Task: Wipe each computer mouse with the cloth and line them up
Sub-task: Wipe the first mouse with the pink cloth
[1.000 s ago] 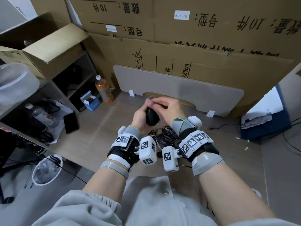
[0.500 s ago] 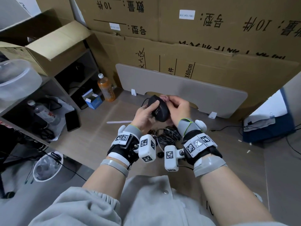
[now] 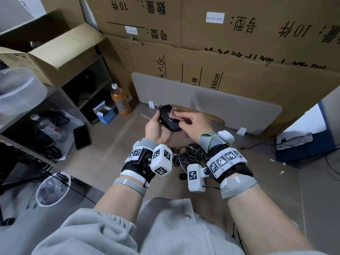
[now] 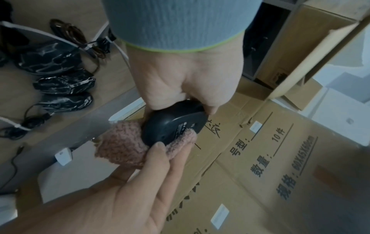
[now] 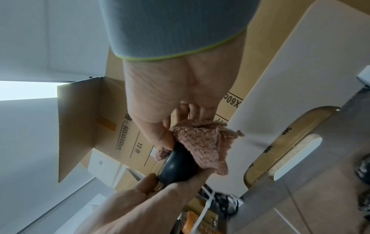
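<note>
Since half a second ago, both hands have pushed farther from the body and the black mouse [image 3: 168,117] has turned underside up, near the centre of the head view. Left hand [image 3: 156,128] cradles it, fingers curled around its body. Right hand [image 3: 193,124] pinches a pink cloth [image 3: 174,115] against the mouse's underside. More mice [image 4: 64,83], seemingly wrapped in plastic, lie on the floor at the left wrist view's upper left.
</note>
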